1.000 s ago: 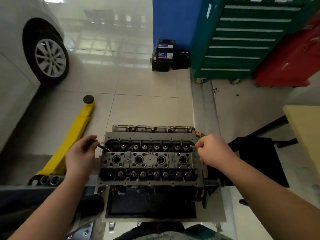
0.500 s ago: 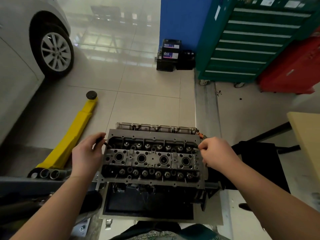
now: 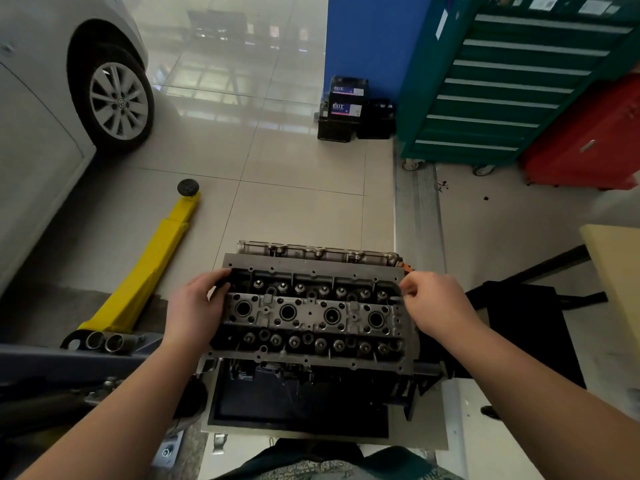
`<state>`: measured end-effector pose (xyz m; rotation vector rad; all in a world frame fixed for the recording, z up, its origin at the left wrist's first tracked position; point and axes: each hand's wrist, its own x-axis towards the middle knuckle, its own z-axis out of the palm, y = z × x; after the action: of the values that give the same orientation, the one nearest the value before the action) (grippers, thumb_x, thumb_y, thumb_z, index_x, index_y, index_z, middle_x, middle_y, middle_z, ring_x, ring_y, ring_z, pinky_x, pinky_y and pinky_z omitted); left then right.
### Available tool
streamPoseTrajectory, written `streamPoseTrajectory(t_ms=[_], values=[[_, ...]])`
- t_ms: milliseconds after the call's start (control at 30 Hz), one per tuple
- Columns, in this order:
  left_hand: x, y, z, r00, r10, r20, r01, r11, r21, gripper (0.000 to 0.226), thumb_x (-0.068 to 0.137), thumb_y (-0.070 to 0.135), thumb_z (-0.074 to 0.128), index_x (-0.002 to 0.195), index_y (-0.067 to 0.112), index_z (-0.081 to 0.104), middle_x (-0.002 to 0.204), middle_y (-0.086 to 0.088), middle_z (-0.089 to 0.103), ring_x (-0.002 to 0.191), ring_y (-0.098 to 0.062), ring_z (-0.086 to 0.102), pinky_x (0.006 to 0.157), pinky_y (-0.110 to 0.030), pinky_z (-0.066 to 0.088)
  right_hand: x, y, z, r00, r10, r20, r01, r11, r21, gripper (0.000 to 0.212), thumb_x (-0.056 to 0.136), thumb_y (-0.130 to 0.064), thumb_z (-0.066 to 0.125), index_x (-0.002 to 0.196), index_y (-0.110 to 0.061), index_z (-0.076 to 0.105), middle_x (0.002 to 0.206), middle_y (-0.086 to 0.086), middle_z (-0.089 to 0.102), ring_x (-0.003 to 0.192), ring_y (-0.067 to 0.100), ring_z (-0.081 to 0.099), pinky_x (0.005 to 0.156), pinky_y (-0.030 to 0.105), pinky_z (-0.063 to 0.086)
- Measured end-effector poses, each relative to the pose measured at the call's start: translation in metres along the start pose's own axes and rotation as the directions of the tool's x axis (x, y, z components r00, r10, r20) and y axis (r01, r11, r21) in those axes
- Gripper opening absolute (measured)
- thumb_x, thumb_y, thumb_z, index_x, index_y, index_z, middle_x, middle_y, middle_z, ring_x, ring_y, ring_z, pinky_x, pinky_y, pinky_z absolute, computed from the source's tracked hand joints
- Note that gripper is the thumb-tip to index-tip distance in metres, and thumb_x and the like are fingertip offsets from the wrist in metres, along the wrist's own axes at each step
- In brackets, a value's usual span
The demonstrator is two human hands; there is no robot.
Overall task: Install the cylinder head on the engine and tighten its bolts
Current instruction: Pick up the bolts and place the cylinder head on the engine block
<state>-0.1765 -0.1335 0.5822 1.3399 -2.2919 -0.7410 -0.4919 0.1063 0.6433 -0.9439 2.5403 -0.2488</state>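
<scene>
The grey cylinder head (image 3: 311,313) lies flat on the engine block (image 3: 311,382), valve side up, with a row of round wells along its middle. My left hand (image 3: 194,310) is at the head's left end, fingers curled over the rim, and holds a dark bolt (image 3: 221,288) between thumb and fingers. At the far right corner of the head, my right hand (image 3: 436,306) pinches a small bolt (image 3: 394,298) with its fingertips. Most of each bolt's shaft is hidden.
A yellow floor jack (image 3: 152,268) lies on the tiles to the left, beside a car wheel (image 3: 117,98). At the back stand car batteries (image 3: 346,109), a green drawer cabinet (image 3: 502,81) and a red cabinet (image 3: 588,133). To the right are a black stand (image 3: 526,323) and a table corner (image 3: 620,271).
My left hand has moved in from beside the head onto its left rim with the dark bolt. The right hand stays pinching at the right corner. The view has tilted slightly.
</scene>
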Motion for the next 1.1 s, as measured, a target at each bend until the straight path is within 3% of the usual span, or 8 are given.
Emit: streamPoseTrajectory(t_ms=[133,233,400,533,667,833,967,1100], values=[[-0.005,-0.003,0.013,0.998,-0.024,0.056,0.021,0.998,0.059,0.039,0.100,0.026,0.071,0.138,0.020,0.069,0.144,-0.001,0.061,0.134,-0.022,0.052,0.108,-0.033,0.037,0.001,0.001,0.001,0.995,-0.041,-0.087,0.047,0.996,0.069,0.020,0.099,-0.015,0.065,0.113,-0.023,0.076,0.109,-0.005,0.075,0.084,0.006,0.057,0.074,0.014,0.041],[-0.003,-0.007,0.021,0.967,-0.219,0.130,0.230,0.970,-0.075,0.034,0.107,0.035,0.058,0.139,0.028,0.068,0.150,0.005,0.054,0.139,-0.020,0.047,0.111,-0.034,0.033,0.003,0.002,0.002,0.992,-0.063,-0.113,0.072,0.994,0.081,0.019,0.099,-0.016,0.066,0.112,-0.024,0.076,0.107,-0.006,0.075,0.083,0.004,0.057,0.070,0.010,0.037],[-0.001,-0.007,0.018,0.856,-0.453,0.250,0.517,0.722,-0.461,0.030,0.102,0.032,0.068,0.119,0.056,0.072,0.114,0.009,0.077,0.098,-0.015,0.077,0.084,-0.044,0.065,0.005,0.003,0.001,0.993,-0.066,-0.102,0.073,0.995,0.069,0.024,0.101,-0.014,0.061,0.118,-0.023,0.075,0.115,-0.005,0.074,0.094,0.009,0.064,0.078,0.013,0.041],[0.007,-0.011,0.015,0.879,-0.421,0.222,0.476,0.787,-0.393,0.060,0.097,0.034,0.073,0.143,0.060,0.043,0.131,0.022,0.061,0.098,-0.007,0.071,0.079,-0.042,0.063,0.001,0.003,0.004,0.986,-0.129,-0.107,0.132,0.991,0.022,0.024,0.102,-0.012,0.059,0.118,-0.019,0.075,0.114,-0.002,0.074,0.103,0.014,0.067,0.086,0.021,0.048],[0.015,-0.010,0.019,0.815,-0.505,0.285,0.576,0.761,-0.299,0.053,0.093,0.041,0.071,0.137,0.059,0.047,0.125,0.002,0.071,0.090,-0.020,0.078,0.078,-0.051,0.065,0.000,0.006,0.015,0.983,-0.166,-0.079,0.170,0.985,0.044,0.022,0.103,-0.014,0.060,0.120,-0.018,0.074,0.116,-0.001,0.073,0.108,0.018,0.067,0.095,0.031,0.054],[0.026,-0.022,0.025,0.739,-0.597,0.311,0.672,0.679,-0.295,0.083,0.086,0.041,0.077,0.156,0.044,0.031,0.162,-0.005,0.041,0.121,-0.031,0.062,0.095,-0.057,0.057,-0.004,0.009,0.035,0.985,-0.156,-0.077,0.167,0.972,0.164,0.037,0.102,-0.037,0.060,0.135,-0.020,0.064,0.130,-0.005,0.063,0.123,0.016,0.056,0.105,0.035,0.047],[0.028,-0.026,0.030,0.537,-0.646,0.543,0.842,0.444,-0.306,0.072,0.089,0.045,0.072,0.151,0.015,0.048,0.123,-0.018,0.071,0.091,-0.035,0.075,0.078,-0.052,0.062,-0.002,0.019,0.049,0.976,0.097,-0.196,-0.054,0.975,0.216,0.052,0.096,-0.049,0.065,0.142,-0.026,0.054,0.135,-0.006,0.057,0.127,0.020,0.051,0.101,0.040,0.047],[0.024,-0.023,0.028,0.410,-0.592,0.693,0.907,0.346,-0.241,0.051,0.085,0.055,0.066,0.110,0.011,0.076,0.100,-0.020,0.080,0.081,-0.040,0.079,0.068,-0.050,0.063,0.009,0.026,0.058,0.910,0.319,0.264,-0.411,0.623,0.665,0.058,0.092,-0.049,0.075,0.139,-0.018,0.062,0.121,-0.001,0.074,0.106,0.019,0.072,0.090,0.038,0.058]])
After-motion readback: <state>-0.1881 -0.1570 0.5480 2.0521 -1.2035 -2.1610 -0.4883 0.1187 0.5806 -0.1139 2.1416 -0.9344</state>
